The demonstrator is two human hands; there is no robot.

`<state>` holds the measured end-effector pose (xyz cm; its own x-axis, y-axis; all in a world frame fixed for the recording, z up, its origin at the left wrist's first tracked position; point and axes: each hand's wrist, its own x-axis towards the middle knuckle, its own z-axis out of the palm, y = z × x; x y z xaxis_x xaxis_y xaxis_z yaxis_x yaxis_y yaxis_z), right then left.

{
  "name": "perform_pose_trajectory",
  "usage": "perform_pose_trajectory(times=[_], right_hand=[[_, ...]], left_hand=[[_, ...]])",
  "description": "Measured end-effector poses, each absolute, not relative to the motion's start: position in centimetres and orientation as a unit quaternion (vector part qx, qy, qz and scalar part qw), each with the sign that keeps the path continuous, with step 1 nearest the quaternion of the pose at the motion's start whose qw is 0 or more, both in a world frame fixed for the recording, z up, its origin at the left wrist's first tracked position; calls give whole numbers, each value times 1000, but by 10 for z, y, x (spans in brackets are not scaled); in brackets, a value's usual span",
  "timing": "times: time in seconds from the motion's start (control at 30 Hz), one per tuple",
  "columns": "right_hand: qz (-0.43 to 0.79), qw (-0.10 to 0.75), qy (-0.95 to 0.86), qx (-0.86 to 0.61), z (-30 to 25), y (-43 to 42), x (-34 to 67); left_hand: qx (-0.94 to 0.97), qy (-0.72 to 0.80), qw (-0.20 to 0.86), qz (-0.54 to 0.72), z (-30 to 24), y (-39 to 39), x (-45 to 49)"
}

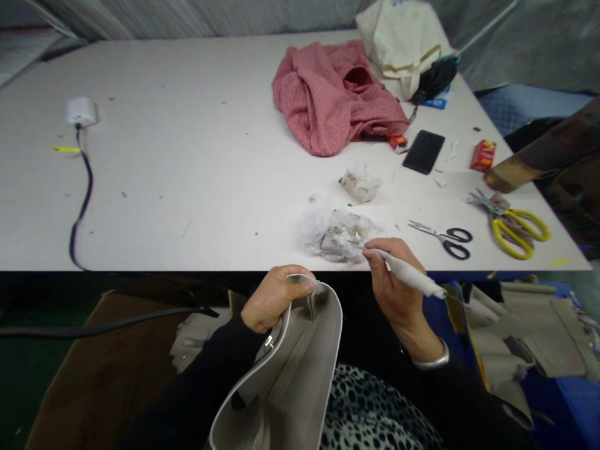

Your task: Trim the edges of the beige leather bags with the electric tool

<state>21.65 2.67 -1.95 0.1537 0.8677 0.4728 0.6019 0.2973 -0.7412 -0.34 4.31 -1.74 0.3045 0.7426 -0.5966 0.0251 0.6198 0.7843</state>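
Note:
My left hand (276, 297) is closed on the upper rim of a beige bag (304, 369), thumb inside the edge. The bag gapes toward me, with a small metal clasp on its left side. In my right hand (398, 294) is a pen-like tool with a white-wrapped handle (410, 274), gripped between thumb and fingers. Its thin tip points left at a dirty whitish lump in clear plastic (344, 234) at the table's front edge; whether it touches, I cannot tell. A similar wrapped lump (360, 183) sits just behind.
Black-handled scissors (443, 237) and yellow-handled scissors (510, 225) lie to the right. Farther back are a phone (424, 152), a red box (482, 155) and a pink cloth (323, 94). A cabled white charger (81, 111) is at left. A blue crate (574, 397) holds beige pieces.

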Motion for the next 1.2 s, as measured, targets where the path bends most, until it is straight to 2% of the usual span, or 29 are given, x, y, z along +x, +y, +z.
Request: perform_pose_trajectory(times=[0.13, 0.23, 1.0, 1.2], right_hand=[[372, 494, -590, -520, -13, 11, 208], [440, 469, -581, -499, -18, 6, 205], [461, 444, -574, -510, -29, 9, 201], [427, 443, -647, -450, -37, 9, 204]], left_hand=[[346, 522, 743, 235, -17, 45, -2], [347, 513, 752, 227, -17, 46, -1], [314, 508, 760, 256, -28, 41, 3], [292, 492, 772, 277, -37, 35, 3]])
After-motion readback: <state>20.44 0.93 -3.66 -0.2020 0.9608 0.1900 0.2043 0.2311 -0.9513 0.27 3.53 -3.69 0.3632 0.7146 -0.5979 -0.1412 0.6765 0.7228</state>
